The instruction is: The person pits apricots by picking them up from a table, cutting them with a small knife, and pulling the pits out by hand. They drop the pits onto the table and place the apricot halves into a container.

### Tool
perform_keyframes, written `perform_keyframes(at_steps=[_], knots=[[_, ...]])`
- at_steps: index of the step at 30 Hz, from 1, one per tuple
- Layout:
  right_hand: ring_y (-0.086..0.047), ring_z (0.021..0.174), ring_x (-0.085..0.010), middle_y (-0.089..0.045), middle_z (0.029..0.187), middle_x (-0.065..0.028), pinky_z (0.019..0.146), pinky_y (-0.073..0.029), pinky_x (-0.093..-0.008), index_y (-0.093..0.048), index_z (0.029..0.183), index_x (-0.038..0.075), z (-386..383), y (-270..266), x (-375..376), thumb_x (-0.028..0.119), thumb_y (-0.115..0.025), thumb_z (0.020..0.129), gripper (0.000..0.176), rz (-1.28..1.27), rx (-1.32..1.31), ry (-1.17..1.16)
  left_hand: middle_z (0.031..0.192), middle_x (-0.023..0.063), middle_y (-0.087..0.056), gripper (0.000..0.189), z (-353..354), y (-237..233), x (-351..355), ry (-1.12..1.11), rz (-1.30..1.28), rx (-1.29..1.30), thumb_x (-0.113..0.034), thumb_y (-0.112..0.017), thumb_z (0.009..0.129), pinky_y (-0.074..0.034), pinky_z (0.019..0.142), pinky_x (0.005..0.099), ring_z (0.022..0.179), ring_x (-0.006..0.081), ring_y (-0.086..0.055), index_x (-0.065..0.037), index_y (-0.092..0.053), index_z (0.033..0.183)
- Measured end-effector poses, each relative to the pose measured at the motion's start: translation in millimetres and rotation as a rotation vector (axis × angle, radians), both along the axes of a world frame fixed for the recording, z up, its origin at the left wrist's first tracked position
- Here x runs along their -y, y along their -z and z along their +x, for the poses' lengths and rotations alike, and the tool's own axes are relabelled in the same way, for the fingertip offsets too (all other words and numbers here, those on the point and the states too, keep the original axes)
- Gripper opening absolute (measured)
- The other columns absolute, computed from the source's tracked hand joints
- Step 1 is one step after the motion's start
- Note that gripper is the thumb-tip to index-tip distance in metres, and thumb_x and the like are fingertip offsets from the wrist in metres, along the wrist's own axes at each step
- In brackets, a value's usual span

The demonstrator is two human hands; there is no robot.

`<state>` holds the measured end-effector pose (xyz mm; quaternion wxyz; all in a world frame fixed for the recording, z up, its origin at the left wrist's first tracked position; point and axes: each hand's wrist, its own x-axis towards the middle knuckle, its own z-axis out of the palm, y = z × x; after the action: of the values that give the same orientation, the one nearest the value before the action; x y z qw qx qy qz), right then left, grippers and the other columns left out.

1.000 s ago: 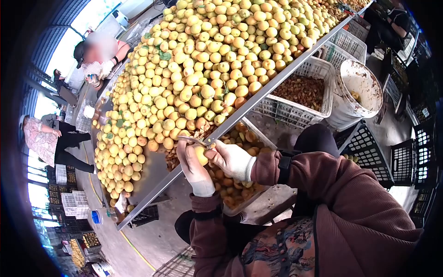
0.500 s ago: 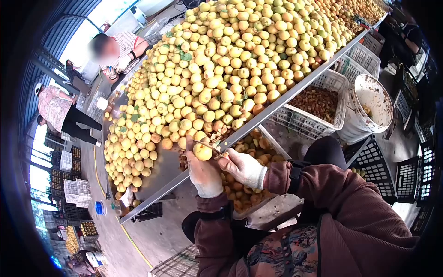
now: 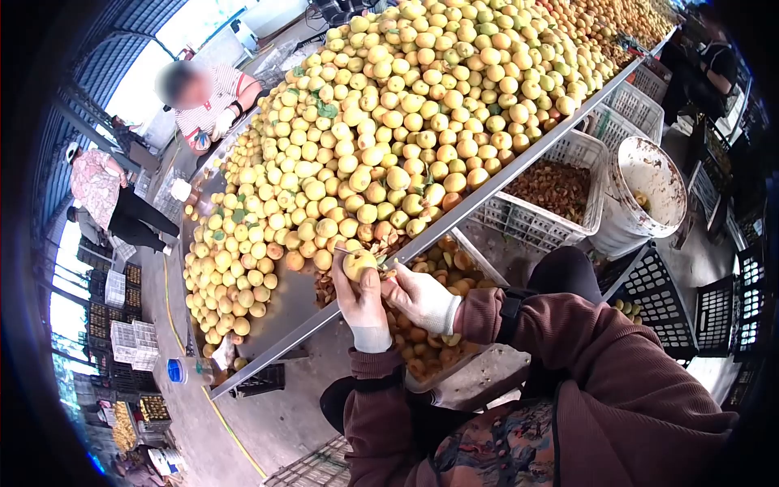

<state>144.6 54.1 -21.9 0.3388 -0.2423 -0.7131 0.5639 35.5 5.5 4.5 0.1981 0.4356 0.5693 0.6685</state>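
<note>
My left hand (image 3: 363, 310), in a pale glove, is closed around a yellow apricot (image 3: 358, 265) just over the table's metal edge. Close against it, my gloved right hand (image 3: 423, 300) is closed with its fingertips at the fruit's right side. A thin, dark tool shows in part by the apricot; its full shape is hidden by the fingers. Behind both hands a large heap of apricots (image 3: 357, 162) covers the metal table (image 3: 296, 304). Below my right hand stands a crate (image 3: 480, 253) holding cut apricot pieces (image 3: 430, 345).
Right of the table edge (image 3: 454, 217) are a light crate of brownish scraps (image 3: 550, 191), a stained white bucket (image 3: 649, 183) and black crates (image 3: 653, 296). A co-worker in a striped shirt (image 3: 207, 105) is across the heap. A jar with a blue lid (image 3: 176, 371) stands at the table's left corner.
The apricot has turned slightly in my left hand, and my left thumb now lies across its front. The view has shifted a little. The co-worker across the heap has moved their arms slightly.
</note>
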Motion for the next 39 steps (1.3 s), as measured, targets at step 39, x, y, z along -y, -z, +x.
perform_keyframes(at_steps=[39], knots=[[-0.064, 0.068, -0.0389, -0.063, 0.073, -0.0169, 0.059, -0.051, -0.0448, -0.044, 0.099, 0.007, 5, 11, -12, 0.034, -0.059, 0.092, 0.032, 0.361, 0.281, 0.022, 0.128, 0.0194, -0.054, 0.065, -6, 10, 4, 0.029, -0.029, 0.527, -0.021, -0.058, 0.096, -0.036, 0.101, 0.0283, 0.116, 0.0274, -0.053, -0.008, -0.023, 0.148]])
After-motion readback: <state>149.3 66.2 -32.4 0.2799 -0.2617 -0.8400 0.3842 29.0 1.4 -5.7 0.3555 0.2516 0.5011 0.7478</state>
